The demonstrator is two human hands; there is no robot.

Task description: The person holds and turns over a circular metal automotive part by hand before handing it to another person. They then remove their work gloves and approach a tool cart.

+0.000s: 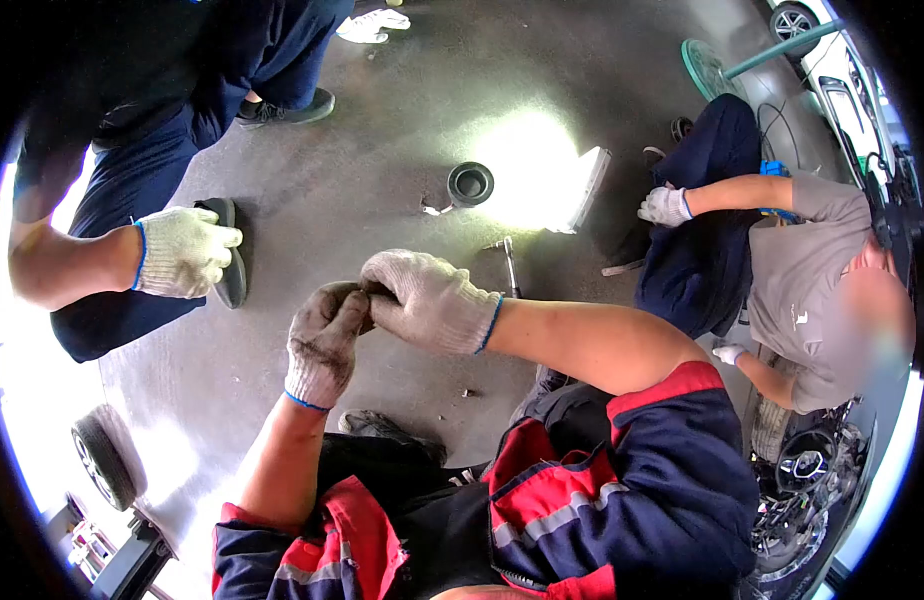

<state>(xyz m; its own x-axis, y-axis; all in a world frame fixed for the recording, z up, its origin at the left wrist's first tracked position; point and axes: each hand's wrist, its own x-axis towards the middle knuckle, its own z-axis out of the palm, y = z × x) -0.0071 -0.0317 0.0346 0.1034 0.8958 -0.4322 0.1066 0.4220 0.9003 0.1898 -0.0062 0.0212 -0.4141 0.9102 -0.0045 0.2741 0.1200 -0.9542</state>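
Both of my hands wear pale knit work gloves, soiled grey on the fingers, and they meet in front of my chest. My left hand (327,340) pinches with thumb and fingers. Against its fingertips, my right hand (422,300) is curled closed. Whatever sits between the fingers is hidden or too small to name. Just beyond my right hand, a ratchet wrench (511,266) lies on the floor. Farther out is a round black ring-shaped part (470,184), with a small light-coloured piece (438,210) beside it. A small metal fastener (469,393) lies near my feet.
A lit lamp panel (588,190) glares on the grey floor (312,180). One gloved co-worker (182,250) is at the left; another (812,240) crouches at the right. A tyre (102,460) stands lower left. A green round-based stand (707,70) and car parts (802,470) line the right.
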